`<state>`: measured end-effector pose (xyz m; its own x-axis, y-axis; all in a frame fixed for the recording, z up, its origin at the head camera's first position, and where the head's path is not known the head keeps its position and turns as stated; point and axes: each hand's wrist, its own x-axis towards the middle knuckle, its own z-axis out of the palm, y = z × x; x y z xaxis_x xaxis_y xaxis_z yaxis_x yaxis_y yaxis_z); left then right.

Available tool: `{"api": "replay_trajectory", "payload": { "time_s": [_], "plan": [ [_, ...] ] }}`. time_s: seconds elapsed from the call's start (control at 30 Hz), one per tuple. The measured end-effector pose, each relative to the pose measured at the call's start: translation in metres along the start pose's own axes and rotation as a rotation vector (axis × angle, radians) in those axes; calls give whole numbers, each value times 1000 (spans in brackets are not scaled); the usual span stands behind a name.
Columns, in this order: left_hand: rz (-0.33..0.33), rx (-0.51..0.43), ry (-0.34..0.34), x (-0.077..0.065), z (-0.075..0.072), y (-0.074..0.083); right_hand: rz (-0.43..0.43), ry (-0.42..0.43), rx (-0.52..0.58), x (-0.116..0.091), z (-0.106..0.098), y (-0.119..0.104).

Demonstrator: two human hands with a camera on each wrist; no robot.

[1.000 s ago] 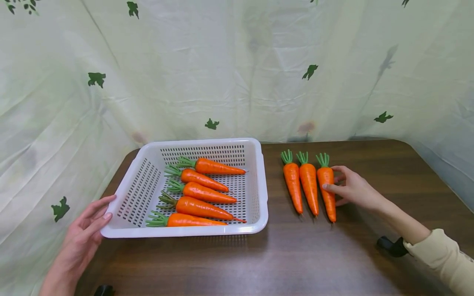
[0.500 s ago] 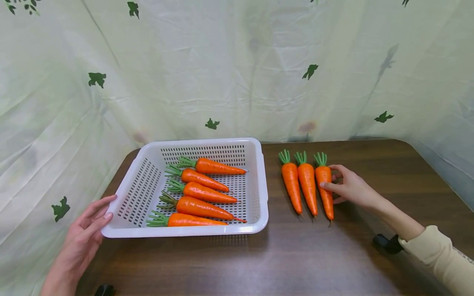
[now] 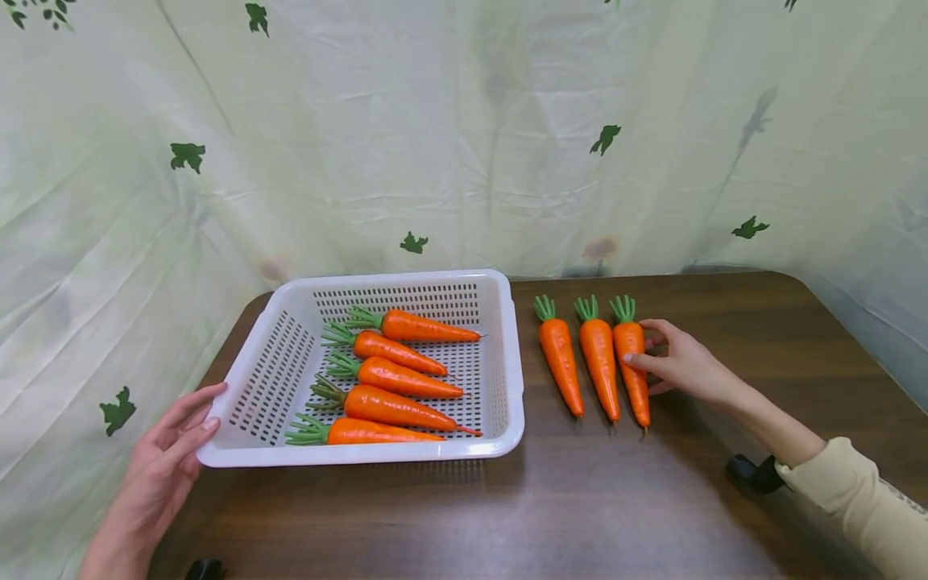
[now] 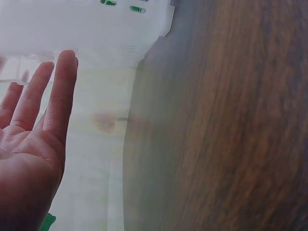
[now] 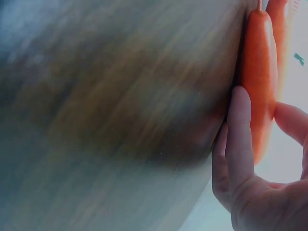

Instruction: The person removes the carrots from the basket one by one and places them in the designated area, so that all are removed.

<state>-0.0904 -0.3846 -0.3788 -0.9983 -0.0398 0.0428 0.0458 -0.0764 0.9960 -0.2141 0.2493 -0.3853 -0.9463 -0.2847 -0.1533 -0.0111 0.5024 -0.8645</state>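
In the head view my right hand pinches the rightmost loose carrot, thumb on its top and fingers along its right side. The right wrist view also shows this carrot between thumb and fingers. To its left lie a middle carrot and a left carrot, green tops pointing away. With nearly straight fingers my left hand touches the near-left corner of a white perforated basket. Those fingers reach against the basket's outside in the left wrist view.
Inside the basket several carrots lie roughly side by side, tops to the left. A dark wooden table carries everything. Behind it hangs a pale curtain with green leaf prints. A black object is by the right sleeve.
My right hand and the carrot it pinches have shifted slightly left. The other two loose carrots moved left as well, and the gap between them widened. Left hand and basket stayed put.
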Motion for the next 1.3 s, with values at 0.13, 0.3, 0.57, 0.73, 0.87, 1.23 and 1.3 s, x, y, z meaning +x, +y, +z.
{"api": "replay_trajectory", "payload": {
  "time_s": [0.13,0.3,0.57,0.73,0.87,1.23,1.3],
  "plan": [
    [4,-8,-7,0,1,1,0,-2,-1,1,0,-1],
    [8,-17,-3,-1,1,1,-9,-3,-4,1,0,-1],
    [-29,6,29,0,0,3,-16,-7,15,4,0,0],
    [-17,-23,3,0,1,3,-27,-7,19,5,0,1],
    [-14,-24,-1,0,1,2,-28,-11,13,5,0,-1],
    [-24,21,11,-1,1,0,-29,66,-93,-1,-11,-9],
    [-20,19,12,-1,1,0,-70,98,-144,-4,-11,-14]
  ]
}}
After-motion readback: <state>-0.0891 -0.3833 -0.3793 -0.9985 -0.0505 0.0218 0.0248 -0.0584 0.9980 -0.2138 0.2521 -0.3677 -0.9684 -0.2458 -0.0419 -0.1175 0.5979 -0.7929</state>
